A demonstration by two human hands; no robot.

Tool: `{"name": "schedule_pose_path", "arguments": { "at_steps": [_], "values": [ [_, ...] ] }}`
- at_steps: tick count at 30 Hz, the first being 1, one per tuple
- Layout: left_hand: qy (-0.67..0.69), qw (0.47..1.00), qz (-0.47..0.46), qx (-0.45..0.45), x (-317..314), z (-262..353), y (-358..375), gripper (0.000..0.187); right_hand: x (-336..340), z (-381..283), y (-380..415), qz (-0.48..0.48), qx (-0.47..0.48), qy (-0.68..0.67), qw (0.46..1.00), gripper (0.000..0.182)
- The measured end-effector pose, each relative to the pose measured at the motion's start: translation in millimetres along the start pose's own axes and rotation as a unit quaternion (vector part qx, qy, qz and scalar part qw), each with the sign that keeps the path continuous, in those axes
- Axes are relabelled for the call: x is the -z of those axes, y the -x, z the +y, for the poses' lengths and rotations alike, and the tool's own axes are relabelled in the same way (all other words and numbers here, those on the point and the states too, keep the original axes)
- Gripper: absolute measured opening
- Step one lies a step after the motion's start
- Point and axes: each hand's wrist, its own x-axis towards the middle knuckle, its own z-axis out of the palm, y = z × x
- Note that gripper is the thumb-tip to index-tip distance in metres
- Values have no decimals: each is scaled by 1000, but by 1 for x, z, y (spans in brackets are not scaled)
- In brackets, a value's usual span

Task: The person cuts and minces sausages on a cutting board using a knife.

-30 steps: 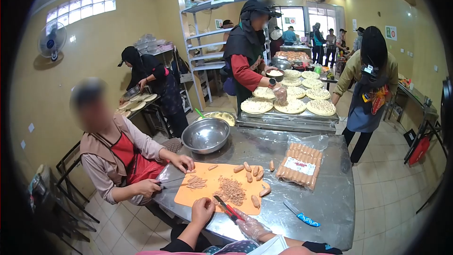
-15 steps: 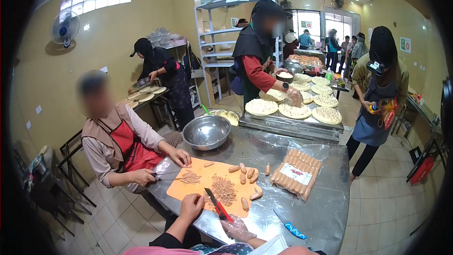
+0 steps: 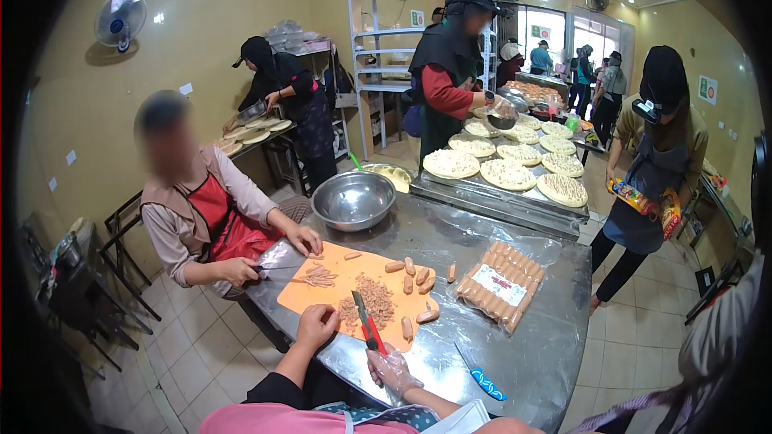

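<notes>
My gloved right hand grips a red-handled knife, its dark blade angled up over the chopped sausage. At the near left edge of the orange cutting board, my bare left hand is closed, its fingers curled in beside the chopped pieces. Whether anything is inside those fingers is hidden. Several sausage pieces lie on the board's right side. Across from me, a co-worker's hands, one with a knife, are at the thin sausage strips.
A clear pack of sausages and a blue-handled knife lie on the metal table. A steel bowl stands at its back left. Topped dough rounds sit on trays beyond. Several people work around the room.
The view has shifted a little. My right hand still holds the knife, and its blade now points more upright. The co-worker by the dough rounds has drawn a hand back from them.
</notes>
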Motion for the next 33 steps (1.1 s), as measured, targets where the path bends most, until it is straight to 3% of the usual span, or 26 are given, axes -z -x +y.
{"name": "schedule_pose_path", "arguments": {
  "at_steps": [8,14,18,21,24,26,28,29,33],
  "values": [
    [9,1000,-21,17,0,-2,-1,19,-5,-3,0,50,-25,-27,998,21],
    [30,999,37,-3,-2,-9,3,14,-6,2,-2,56,-17,-91,994,15],
    [78,991,76,72,3,-13,0,16,-6,0,-1,65,-22,-83,994,16],
    [262,924,129,246,-4,-36,1,16,-5,4,-3,66,-9,-104,992,15],
    [251,922,100,279,-6,-51,5,16,-6,1,0,55,-1,-130,990,15],
    [235,930,51,280,12,-32,7,19,-5,3,-1,52,0,-137,989,17],
    [116,966,-38,226,24,-10,9,30,-6,1,1,60,1,-148,987,18],
    [106,965,-54,232,23,-10,13,47,-4,4,0,63,4,-152,986,18],
    [59,980,-38,188,24,10,19,60,-6,1,2,76,2,-151,986,14]
  ]
}}
